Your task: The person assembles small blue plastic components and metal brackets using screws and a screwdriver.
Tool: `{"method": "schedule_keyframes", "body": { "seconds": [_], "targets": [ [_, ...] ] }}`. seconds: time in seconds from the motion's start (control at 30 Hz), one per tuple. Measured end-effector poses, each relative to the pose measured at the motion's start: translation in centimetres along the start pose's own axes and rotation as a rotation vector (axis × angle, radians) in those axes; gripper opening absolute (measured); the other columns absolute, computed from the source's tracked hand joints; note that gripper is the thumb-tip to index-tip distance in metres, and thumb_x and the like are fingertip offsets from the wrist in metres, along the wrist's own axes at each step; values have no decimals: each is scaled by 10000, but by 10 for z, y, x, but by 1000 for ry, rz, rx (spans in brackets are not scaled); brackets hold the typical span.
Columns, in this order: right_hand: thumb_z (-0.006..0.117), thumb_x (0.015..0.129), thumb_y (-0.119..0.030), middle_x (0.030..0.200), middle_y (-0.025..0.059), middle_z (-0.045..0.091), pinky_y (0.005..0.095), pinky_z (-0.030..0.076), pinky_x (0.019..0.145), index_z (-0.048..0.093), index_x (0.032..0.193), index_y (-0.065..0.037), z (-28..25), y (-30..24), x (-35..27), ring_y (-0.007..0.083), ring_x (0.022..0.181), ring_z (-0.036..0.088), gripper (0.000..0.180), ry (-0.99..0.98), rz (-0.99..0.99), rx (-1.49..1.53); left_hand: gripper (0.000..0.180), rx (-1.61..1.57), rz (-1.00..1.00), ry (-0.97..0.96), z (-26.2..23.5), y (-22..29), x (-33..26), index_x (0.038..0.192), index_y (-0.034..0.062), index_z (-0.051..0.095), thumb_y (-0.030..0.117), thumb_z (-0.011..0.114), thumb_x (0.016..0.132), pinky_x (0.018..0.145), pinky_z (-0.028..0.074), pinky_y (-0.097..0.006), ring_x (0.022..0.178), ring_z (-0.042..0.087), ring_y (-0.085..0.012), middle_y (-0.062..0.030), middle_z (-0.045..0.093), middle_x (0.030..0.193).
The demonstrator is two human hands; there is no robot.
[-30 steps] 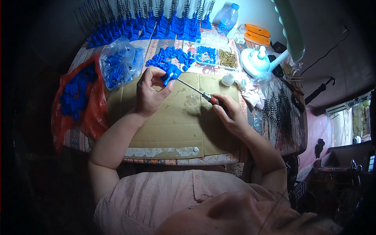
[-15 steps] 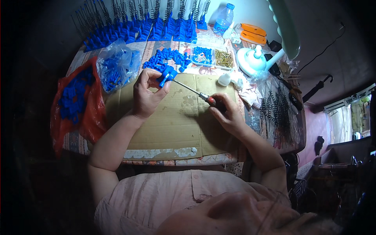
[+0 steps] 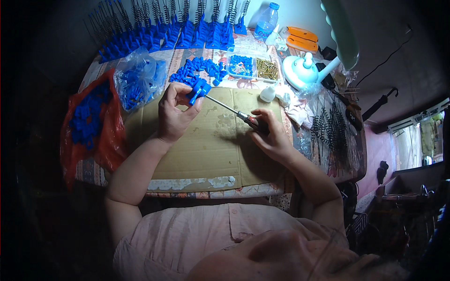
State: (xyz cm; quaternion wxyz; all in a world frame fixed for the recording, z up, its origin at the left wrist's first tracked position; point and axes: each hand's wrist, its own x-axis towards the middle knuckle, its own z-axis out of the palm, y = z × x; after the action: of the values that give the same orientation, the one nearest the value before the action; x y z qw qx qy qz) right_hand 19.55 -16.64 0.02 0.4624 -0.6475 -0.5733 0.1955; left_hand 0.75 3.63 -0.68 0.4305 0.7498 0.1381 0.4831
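Observation:
Between the thumb and fingers of my left hand (image 3: pixel 176 112) is a blue plastic part (image 3: pixel 200 89), raised above a flattened cardboard sheet (image 3: pixel 197 159). My right hand (image 3: pixel 271 133) grips the handle of a screwdriver (image 3: pixel 229 108) with thumb and fingers. Its metal shaft slants up to the left, and the tip meets the blue part; a screw there cannot be made out. Just beyond the left hand lies a pile of small blue plastic pieces (image 3: pixel 194 70). A clear compartment box (image 3: pixel 256 66) behind the cardboard contains brass-coloured screws (image 3: pixel 267 70) and tiny blue pieces.
Rows of blue bases with black springs (image 3: pixel 197 35) line the back. To the left are a red bag (image 3: pixel 117 140) and a clear bag of blue parts (image 3: pixel 140 79). A lamp (image 3: pixel 302 72), small white bottle (image 3: pixel 268 94), water bottle (image 3: pixel 267 21) and black spiral pieces (image 3: pixel 330 129) stand or lie rightward.
The fingers of my right hand have shifted around the screwdriver handle, the forefinger now straighter. My left hand and the blue part stay almost in place.

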Motion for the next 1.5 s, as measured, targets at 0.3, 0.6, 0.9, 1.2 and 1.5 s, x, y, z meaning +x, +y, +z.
{"method": "schedule_keyframes", "body": {
  "seconds": [0.3, 0.6, 0.9, 1.2, 1.5],
  "targets": [
    [644, 858, -73, 1004, 172, 621, 359, 482, 808, 534, 1167, -10, -1, 11, 0, 306, 922, 620, 335, 2, -33, -27, 293, -10, 15, 43, 2, 3, 2, 975, 29, 511, 18, 737, 788, 651, 513, -235, 731, 600, -77, -37, 586, 889],
    [613, 879, -83, 1034, 161, 631, 375, 474, 834, 545, 1207, -7, -2, 1, 3, 314, 960, 611, 344, -9, -104, -83, 288, 2, 17, 38, 2, 3, 2, 975, 30, 513, 23, 735, 792, 655, 514, -237, 735, 599, -80, -37, 587, 890],
    [673, 822, -35, 978, 151, 622, 330, 490, 778, 465, 1239, -25, 3, 11, -1, 280, 858, 640, 466, 46, -58, 29, 281, 0, 22, 22, 3, 4, 2, 974, 32, 514, 26, 732, 797, 661, 513, -237, 754, 611, -86, -40, 593, 900],
    [603, 892, -84, 950, 170, 607, 359, 472, 792, 577, 1115, -5, -3, -1, 4, 295, 895, 609, 238, -10, -80, -59, 292, -8, 25, 52, 2, 2, 2, 973, 30, 511, 9, 735, 786, 651, 510, -231, 730, 594, -74, -32, 584, 889],
    [622, 875, -85, 953, 170, 606, 368, 479, 779, 534, 1162, -10, 0, -3, 3, 287, 873, 620, 309, 23, -83, -32, 293, -6, 21, 39, 3, 3, 2, 975, 30, 512, 12, 736, 785, 654, 515, -236, 733, 608, -80, -35, 586, 884]
  ]
}}
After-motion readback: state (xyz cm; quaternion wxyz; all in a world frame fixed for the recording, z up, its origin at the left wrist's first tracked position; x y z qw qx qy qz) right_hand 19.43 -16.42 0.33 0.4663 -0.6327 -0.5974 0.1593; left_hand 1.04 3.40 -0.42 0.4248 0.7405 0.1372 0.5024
